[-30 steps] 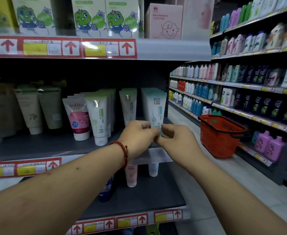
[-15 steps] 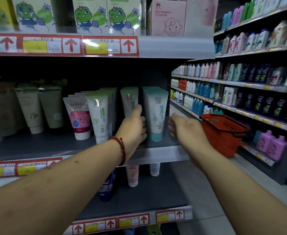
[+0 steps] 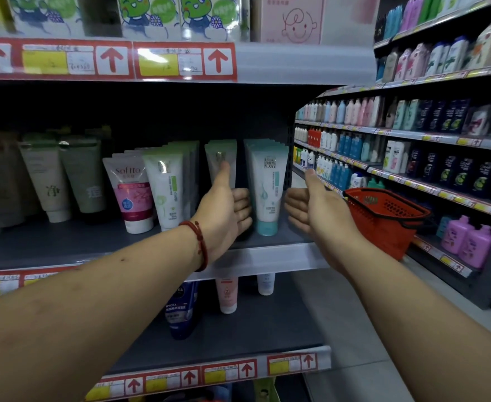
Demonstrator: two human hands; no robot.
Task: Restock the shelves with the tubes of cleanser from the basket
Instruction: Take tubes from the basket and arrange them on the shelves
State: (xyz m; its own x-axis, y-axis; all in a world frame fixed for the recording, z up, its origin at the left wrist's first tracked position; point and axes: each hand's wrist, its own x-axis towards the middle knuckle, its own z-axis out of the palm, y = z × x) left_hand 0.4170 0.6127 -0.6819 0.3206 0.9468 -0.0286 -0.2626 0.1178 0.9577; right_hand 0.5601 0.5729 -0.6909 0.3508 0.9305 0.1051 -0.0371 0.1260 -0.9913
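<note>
One teal-capped tube (image 3: 268, 195) stands upright at the front of the shelf (image 3: 267, 258), between my hands. My left hand (image 3: 224, 210) and right hand (image 3: 311, 210) flank it just beside, thumbs up, fingers loose, gripping nothing. The red basket (image 3: 383, 219) sits beyond my right hand.

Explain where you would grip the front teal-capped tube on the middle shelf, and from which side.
Probably best: grip the teal-capped tube by the two side edges of its broad upper body, coming from the front. It stands upright on its cap, other tubes packed directly behind it, so only the front and side gaps are open.
</note>
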